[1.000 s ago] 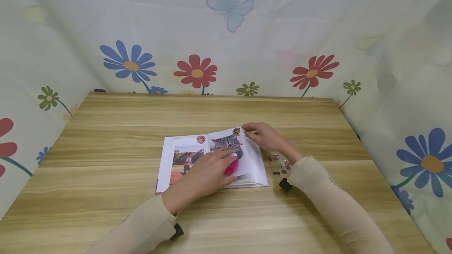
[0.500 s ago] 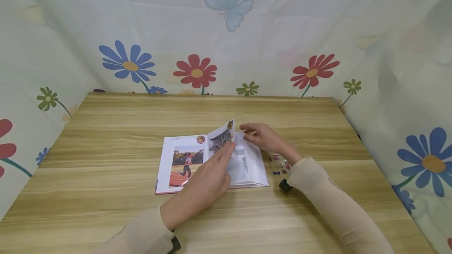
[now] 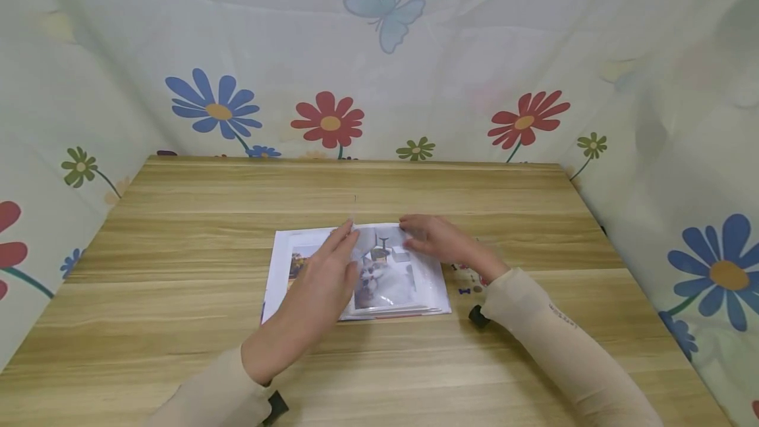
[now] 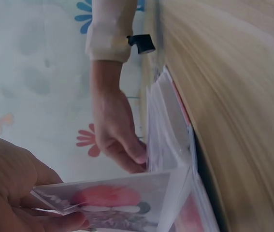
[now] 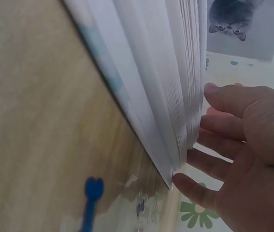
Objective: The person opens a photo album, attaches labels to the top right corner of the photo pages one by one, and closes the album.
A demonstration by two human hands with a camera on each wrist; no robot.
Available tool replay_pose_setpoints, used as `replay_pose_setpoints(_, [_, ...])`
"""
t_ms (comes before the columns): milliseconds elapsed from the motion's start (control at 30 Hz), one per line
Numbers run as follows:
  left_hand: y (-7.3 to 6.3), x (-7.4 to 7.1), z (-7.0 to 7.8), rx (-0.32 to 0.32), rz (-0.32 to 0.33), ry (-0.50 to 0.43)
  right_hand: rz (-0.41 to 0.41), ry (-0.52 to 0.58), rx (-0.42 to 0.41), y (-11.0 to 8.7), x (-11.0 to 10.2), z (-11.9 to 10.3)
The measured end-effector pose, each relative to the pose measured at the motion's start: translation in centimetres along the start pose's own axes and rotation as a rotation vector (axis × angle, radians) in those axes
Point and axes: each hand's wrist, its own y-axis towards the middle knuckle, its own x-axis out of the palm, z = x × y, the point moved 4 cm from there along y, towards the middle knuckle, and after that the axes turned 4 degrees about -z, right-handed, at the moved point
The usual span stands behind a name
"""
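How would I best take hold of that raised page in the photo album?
Probably by the free outer edge of the raised page, opposite the binding, pinched lightly with fingers on both faces. Come from the left, where the left hand is: the page is thin and stands up from the photo album, so both faces look reachable.

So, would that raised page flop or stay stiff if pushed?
The raised page probably bends readily, since its edge looks thin. It likely won't flop right over, as it stands fairly straight, though the left hand supports it. It may be slippery: the flat page beside it shines.
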Motion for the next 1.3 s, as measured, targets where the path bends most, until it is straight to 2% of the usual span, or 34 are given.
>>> replay_pose_setpoints(267, [-0.4, -1.7, -1.5, -0.058, -0.003, 0.040, -0.011, -0.060, -0.013, 0.0, 0.2, 0.0])
replay_pose_setpoints(633, [-1.5, -3.1, -3.6, -0.103, -0.063, 0.116, -0.007, -0.061, -0.001, -0.2, 0.3, -0.1])
replay_pose_setpoints(900, [-2.3, -2.6, -4.8, -0.120, -0.092, 0.160, -0.005, -0.061, 0.005, -0.1, 0.4, 0.2])
replay_pose_setpoints(1300, [-3.3, -1.1, -6.3, -0.159, -0.148, 0.210, -0.003, -0.035, 0.020, -0.2, 0.5, 0.1])
